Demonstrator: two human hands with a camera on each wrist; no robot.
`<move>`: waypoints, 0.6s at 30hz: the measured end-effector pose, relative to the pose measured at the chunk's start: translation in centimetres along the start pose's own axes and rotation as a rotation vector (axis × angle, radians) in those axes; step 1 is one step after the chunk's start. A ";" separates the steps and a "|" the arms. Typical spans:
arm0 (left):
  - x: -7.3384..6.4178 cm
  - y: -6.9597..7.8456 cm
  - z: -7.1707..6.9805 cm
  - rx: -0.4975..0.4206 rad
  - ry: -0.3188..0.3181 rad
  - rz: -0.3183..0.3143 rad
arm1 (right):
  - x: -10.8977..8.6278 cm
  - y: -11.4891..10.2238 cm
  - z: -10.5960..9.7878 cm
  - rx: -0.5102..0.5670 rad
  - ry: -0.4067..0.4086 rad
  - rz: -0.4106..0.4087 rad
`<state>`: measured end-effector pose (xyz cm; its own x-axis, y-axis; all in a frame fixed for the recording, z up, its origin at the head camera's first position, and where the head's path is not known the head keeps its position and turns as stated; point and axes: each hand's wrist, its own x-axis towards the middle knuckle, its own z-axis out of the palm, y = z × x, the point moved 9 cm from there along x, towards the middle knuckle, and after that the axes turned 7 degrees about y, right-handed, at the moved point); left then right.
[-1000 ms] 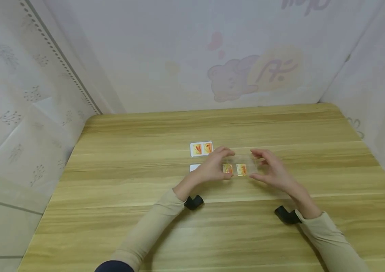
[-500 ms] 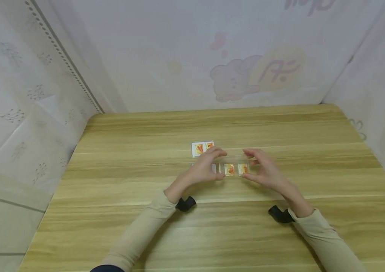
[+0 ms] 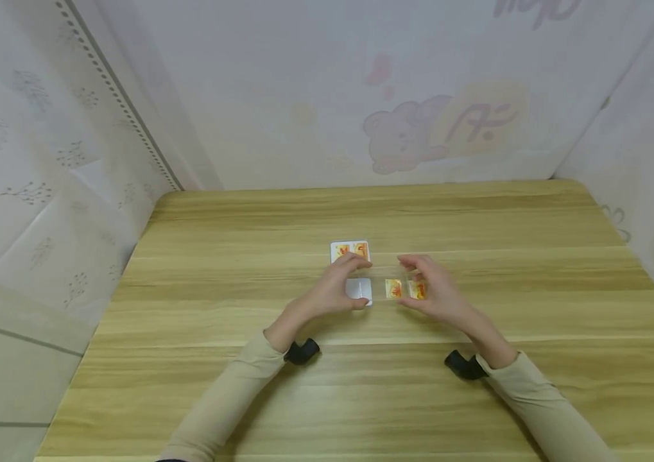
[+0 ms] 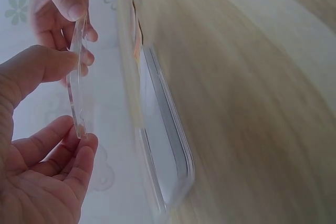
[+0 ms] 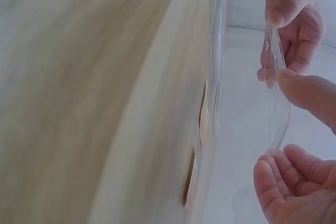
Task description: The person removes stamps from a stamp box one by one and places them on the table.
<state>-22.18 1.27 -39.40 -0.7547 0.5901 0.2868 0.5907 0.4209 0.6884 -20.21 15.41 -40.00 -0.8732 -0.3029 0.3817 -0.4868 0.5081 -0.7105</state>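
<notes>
My left hand and my right hand hold a thin clear plastic cover between them, thumbs on the near edge and fingers on the far one. Both wrist views show a gap between the cover and the table. A shallow white tray lies on the table, partly hidden by my left hand. To its right are two small orange-and-yellow printed pieces, the right one partly behind my right hand. Just beyond my left fingers is a white-framed case with two orange pictures, its front partly covered.
The wood-grain table extends around the hands. Pale printed sheets hang along its back and both sides. A black angled piece sits at the left wrist, and a similar black piece at the right.
Both hands have moved left together with the clear cover. More of the white tray now shows, and the right hand now partly overlaps the right printed piece. The pieces stay put on the table.
</notes>
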 end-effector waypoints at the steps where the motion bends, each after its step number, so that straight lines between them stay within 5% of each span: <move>1: -0.1 0.0 -0.1 -0.003 0.006 0.006 | 0.1 -0.1 0.1 0.001 -0.001 0.001; 11: -1.2 -0.7 -1.2 -0.016 0.023 0.013 | 0.7 -0.9 1.5 0.032 -0.016 0.000; 18: -1.9 -1.3 -1.8 -0.008 0.030 -0.010 | 1.1 -1.0 2.6 -0.051 -0.061 0.049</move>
<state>-22.04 -1.61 -39.67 -0.7689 0.5647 0.2998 0.5808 0.4210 0.6967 -20.61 12.43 -40.40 -0.8939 -0.3248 0.3090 -0.4453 0.5636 -0.6957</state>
